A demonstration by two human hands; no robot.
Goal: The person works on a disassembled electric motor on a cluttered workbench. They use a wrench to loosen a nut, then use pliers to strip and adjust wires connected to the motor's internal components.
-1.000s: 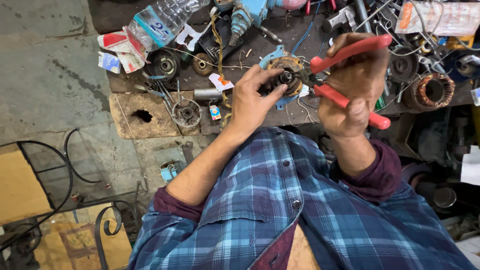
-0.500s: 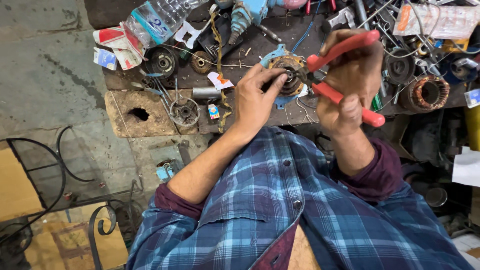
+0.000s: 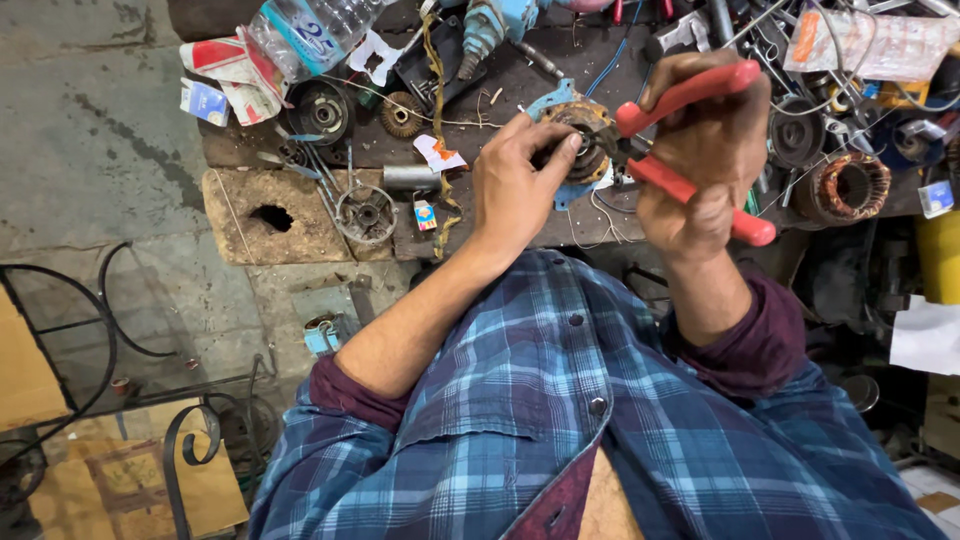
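My left hand [image 3: 515, 185] grips a small round motor part [image 3: 588, 132] with copper windings and a blue housing, held just above the workbench. My right hand [image 3: 705, 160] is closed around red-handled pliers [image 3: 690, 95], whose jaws reach into the motor part from the right. Thin wires hang down from the part. Both forearms come out of rolled blue plaid sleeves.
The dark workbench [image 3: 500, 225] is crowded: a copper-wound stator [image 3: 848, 187] at right, a round metal end cap [image 3: 365, 212], a black rotor disc [image 3: 322, 110], a plastic bottle [image 3: 305, 30], a blue power tool [image 3: 495, 25]. A wooden block with a hole [image 3: 270, 215] is at left. A black iron chair frame [image 3: 110, 400] stands lower left.
Both hands with the motor part and pliers have stayed together over the bench; the view has shifted slightly and the pliers' handles have tilted a little.
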